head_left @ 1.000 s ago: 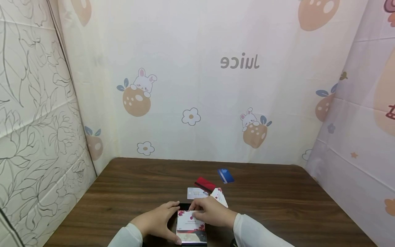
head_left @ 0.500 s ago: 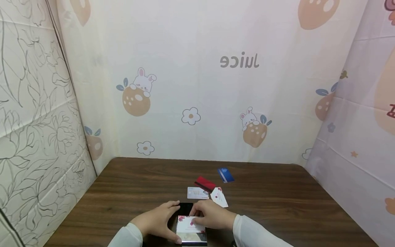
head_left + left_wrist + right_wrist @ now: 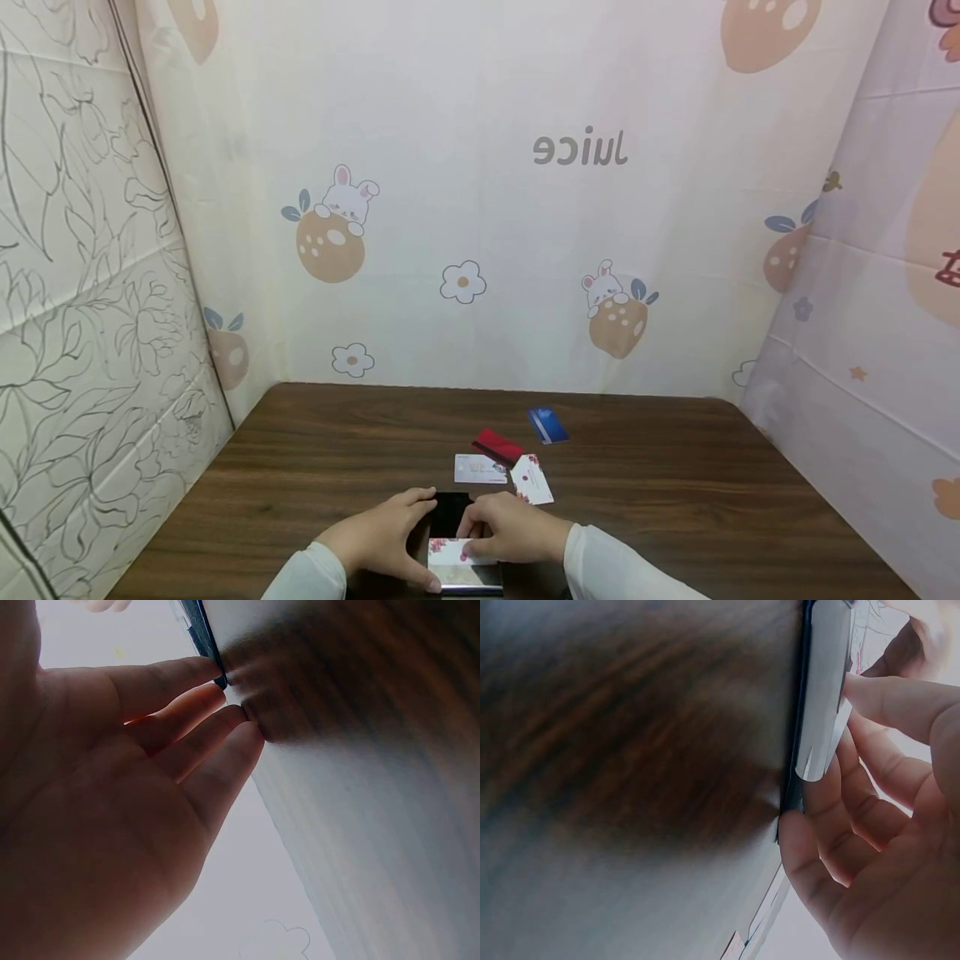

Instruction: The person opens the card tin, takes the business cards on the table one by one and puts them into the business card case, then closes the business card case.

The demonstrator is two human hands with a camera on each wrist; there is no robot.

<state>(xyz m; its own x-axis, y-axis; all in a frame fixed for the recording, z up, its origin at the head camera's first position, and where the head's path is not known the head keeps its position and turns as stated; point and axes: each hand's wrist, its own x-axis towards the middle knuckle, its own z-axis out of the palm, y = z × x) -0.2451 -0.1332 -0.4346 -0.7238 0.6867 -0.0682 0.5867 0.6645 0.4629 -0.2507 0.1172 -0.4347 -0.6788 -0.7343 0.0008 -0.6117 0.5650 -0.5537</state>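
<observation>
A business card case lies at the table's front in the head view, its black lid (image 3: pixel 450 510) folded back flat and its silvery body (image 3: pixel 465 577) nearer me. My left hand (image 3: pixel 381 533) holds the case from the left, with the thumb at the near corner and fingers at the lid's far corner. With thumb and finger, my right hand (image 3: pixel 517 527) pinches a white business card (image 3: pixel 444 551) with red flowers, lying over the case body. Its near part is hidden under the silvery cover. In the right wrist view, the metal body (image 3: pixel 827 690) shows beside the right fingers.
Beyond the hands lie a silver-white card (image 3: pixel 480 469), a red card (image 3: pixel 498 447), a blue card (image 3: pixel 548 426) and another white flowered card (image 3: pixel 532 479). The brown wooden table (image 3: pixel 337 450) meets printed curtains (image 3: pixel 480 200) at the back and sides.
The flowered card has slid toward me into the case body, so less of it shows and more of the black lid is uncovered. The left hand has stayed in place.
</observation>
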